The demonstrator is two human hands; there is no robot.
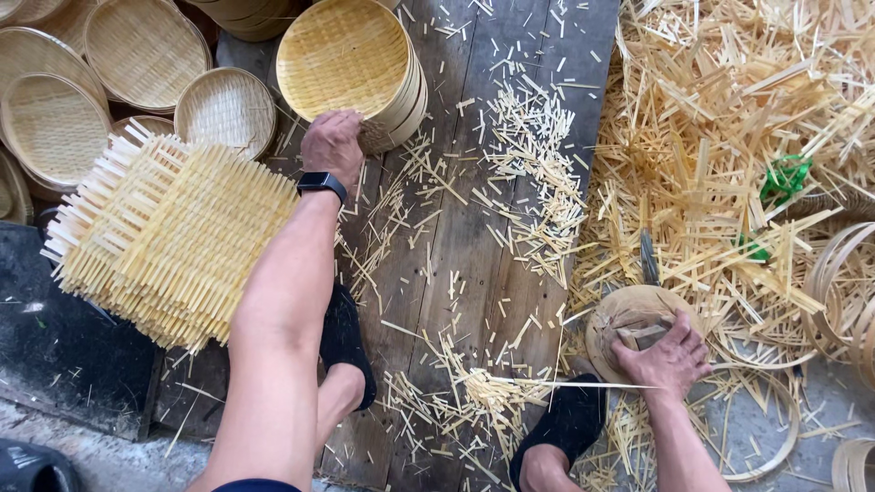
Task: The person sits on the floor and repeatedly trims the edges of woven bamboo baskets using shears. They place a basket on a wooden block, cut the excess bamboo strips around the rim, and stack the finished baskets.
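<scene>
Both hands are at work over a dark plank floor (456, 237) littered with bamboo offcuts; the left hand (334, 146) reaches forward and its fingers close on the lower rim of a stack of round woven bamboo trays (351, 64), which lies tipped at the top centre of the view; a black wrist band (321, 183) sits just behind that hand. The right hand (668, 357) is clenched around the handle of a knife (649, 262), whose dark blade points away from the person across a round wooden chopping block (629, 314) at the lower right; the hand rests on the near edge of that block. A long thin bamboo strip (565, 384) lies across the floor just left of the right hand, though I cannot tell whether the hand touches it. A pile of square woven bamboo mats (173, 237) with loose, bristling ends sits beside the left forearm; more round baskets (55, 123) crowd the upper left corner. A deep heap of bamboo scraps (729, 118) fills the right side, with a green cord (784, 178) showing in it; bent bamboo hoops (843, 282) lie at the right edge. Two black shoes (346, 342) stand on the planks.
</scene>
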